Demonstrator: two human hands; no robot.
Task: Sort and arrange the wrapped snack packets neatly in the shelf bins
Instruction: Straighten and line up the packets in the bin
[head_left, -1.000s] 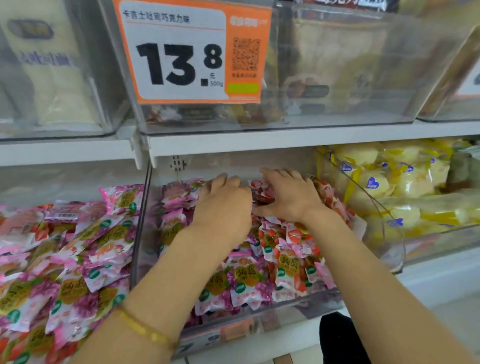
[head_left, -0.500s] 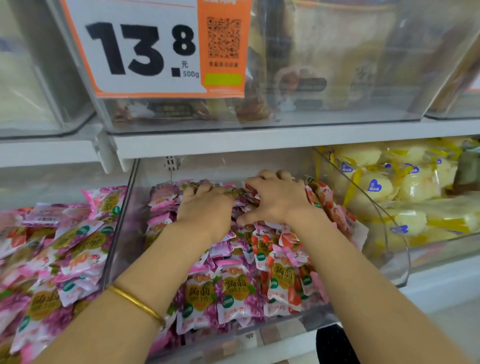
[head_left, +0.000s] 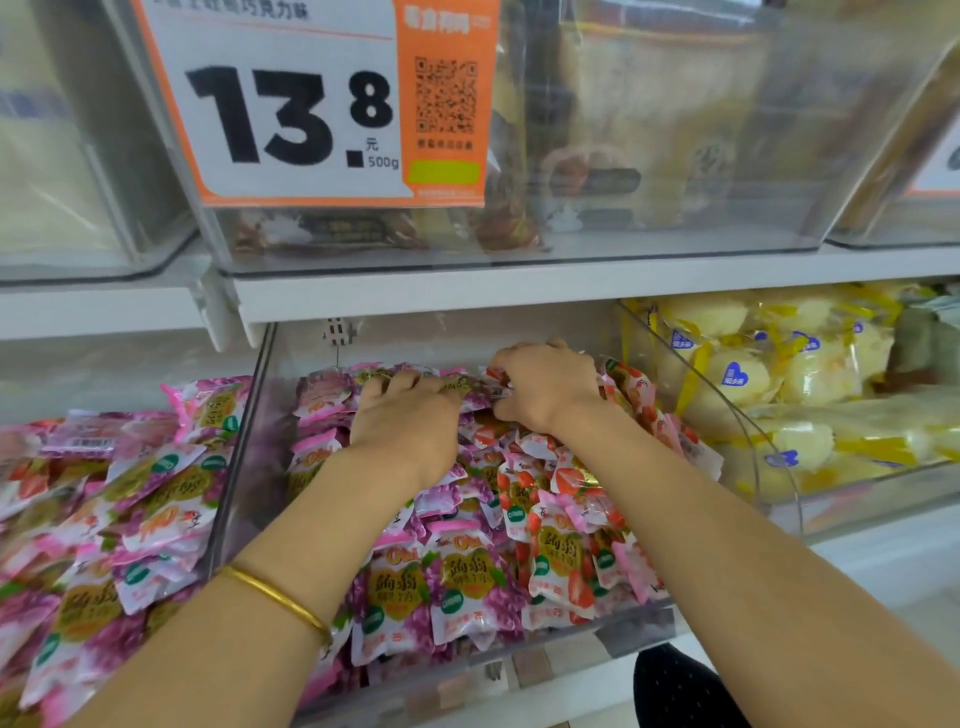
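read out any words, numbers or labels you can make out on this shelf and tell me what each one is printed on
"13.8": orange-edged price card on the upper clear bin.
"元" and "500g": small print beside the price on that card.
QR code with a line of small print under it, on the card's orange strip: unreadable.
Heading along the card's top: cut off and blurred.
Pink snack packets: Chinese brand lettering, too blurred to read.
Yellow packets: blue heart logo, text too small.

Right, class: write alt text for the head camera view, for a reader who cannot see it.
Two bare hands, the left hand and right hand, press down on pink and red snack packets piled at the back of a clear shelf bin. A gold bangle circles the left wrist. Above hangs a price tag reading 13.8.
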